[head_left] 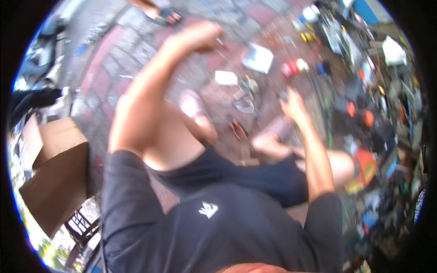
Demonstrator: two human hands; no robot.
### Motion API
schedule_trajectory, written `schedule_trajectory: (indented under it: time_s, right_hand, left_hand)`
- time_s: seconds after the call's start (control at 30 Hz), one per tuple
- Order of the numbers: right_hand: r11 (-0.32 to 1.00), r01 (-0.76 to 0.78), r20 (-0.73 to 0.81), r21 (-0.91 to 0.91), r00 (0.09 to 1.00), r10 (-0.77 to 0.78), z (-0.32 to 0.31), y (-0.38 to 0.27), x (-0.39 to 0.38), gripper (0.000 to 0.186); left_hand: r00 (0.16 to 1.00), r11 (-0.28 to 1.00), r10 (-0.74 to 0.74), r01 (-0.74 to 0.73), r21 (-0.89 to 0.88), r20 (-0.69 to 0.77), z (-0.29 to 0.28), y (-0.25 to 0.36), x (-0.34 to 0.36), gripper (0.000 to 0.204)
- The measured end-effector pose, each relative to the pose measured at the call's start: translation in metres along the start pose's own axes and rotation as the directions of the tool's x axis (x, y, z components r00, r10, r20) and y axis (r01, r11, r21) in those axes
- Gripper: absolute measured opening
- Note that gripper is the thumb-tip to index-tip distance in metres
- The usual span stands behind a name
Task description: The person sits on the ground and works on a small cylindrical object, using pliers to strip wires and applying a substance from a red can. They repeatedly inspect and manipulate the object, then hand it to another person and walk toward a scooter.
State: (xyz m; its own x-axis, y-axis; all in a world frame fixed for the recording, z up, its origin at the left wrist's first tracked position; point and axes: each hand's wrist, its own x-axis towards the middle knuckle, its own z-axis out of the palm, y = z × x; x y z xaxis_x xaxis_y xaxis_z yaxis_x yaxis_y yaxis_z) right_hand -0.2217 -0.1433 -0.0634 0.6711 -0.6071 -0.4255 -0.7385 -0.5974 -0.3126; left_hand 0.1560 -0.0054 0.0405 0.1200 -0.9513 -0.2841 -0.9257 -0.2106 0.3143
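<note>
My left hand (205,36) is stretched far forward over the paving, blurred, its fingers curled. A small pale bit shows at its fingers, too smeared to name. My right hand (294,105) is closed beside my right foot, with a small dark thing (283,96) at its fingertips that I cannot make out. Between my feet lie pliers with orange handles (238,130) and several loose metal parts (245,105). Beyond them are a white card (226,78) and a larger white sheet or box (258,58). A red and white round object (295,68) stands ahead of my right hand.
An open cardboard box (59,173) stands at my left. Tools, parts and scraps pile up (364,95) along the right, with orange round pieces (359,113) among them. A dark rod or hose (315,88) lies near my right hand. Another person's sandalled foot (168,17) is far ahead.
</note>
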Motion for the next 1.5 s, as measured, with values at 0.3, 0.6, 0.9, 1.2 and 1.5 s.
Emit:
schedule_trajectory:
  time_s: [0.3, 0.6, 0.9, 1.2, 1.5]
  right_hand:
    - [0.888, 0.370, -0.078, 0.272, 0.929, -0.363, -0.099, -0.073, -0.031, 0.064]
    - [0.948, 0.286, -0.370, -0.139, 0.873, -0.318, -0.143, -0.038, -0.046, 0.071]
    - [0.934, 0.355, -0.371, -0.035, 0.863, -0.342, -0.156, -0.037, -0.039, 0.068]
    - [0.903, 0.428, -0.238, -0.037, 0.874, -0.424, -0.148, -0.045, -0.036, 0.070]
    - [0.910, 0.412, -0.195, -0.043, 0.890, -0.413, -0.150, -0.054, -0.037, 0.067]
  left_hand:
    - [0.998, 0.997, -0.033, 0.030, 0.074, 0.049, 0.002, 0.036, 0.003, 0.023]
    - [0.894, 0.995, -0.013, -0.034, -0.095, -0.449, 0.004, 0.055, 0.019, 0.011]
    - [0.812, 0.974, -0.135, 0.001, -0.229, -0.568, -0.008, 0.070, 0.011, 0.030]
    - [0.472, 0.928, -0.196, -0.194, -0.318, -0.860, -0.027, 0.087, -0.001, 0.041]
    - [0.358, 0.934, -0.222, -0.189, -0.303, -0.907, -0.020, 0.081, 0.005, 0.025]
